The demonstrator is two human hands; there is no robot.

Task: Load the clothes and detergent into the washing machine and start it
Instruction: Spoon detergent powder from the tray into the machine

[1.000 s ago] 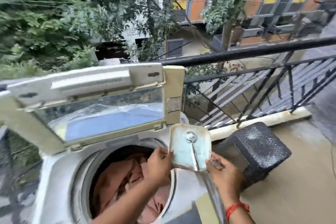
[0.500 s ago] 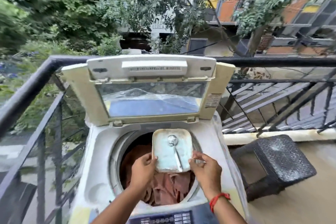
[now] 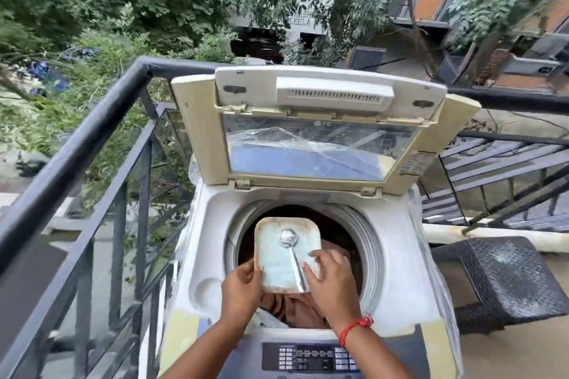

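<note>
A white top-load washing machine [image 3: 397,255] stands in front of me with its lid [image 3: 311,135] raised. Reddish-brown clothes [image 3: 303,312] lie in the drum. Over the drum opening I hold a pale square detergent container [image 3: 275,258] with a metal spoon [image 3: 291,248] lying on its powder. My left hand [image 3: 241,289] grips the container's lower left edge. My right hand [image 3: 331,280] holds its lower right side, fingers at the spoon's handle. The control panel [image 3: 311,358] sits at the machine's near edge.
A black metal railing [image 3: 101,114] runs along the balcony's left and behind the machine. A dark woven stool [image 3: 505,280] stands on the floor to the right. Trees and buildings lie beyond the railing.
The view has swung to the machine straight on. The container has moved from the machine's right rim to above the drum, both hands still on it.
</note>
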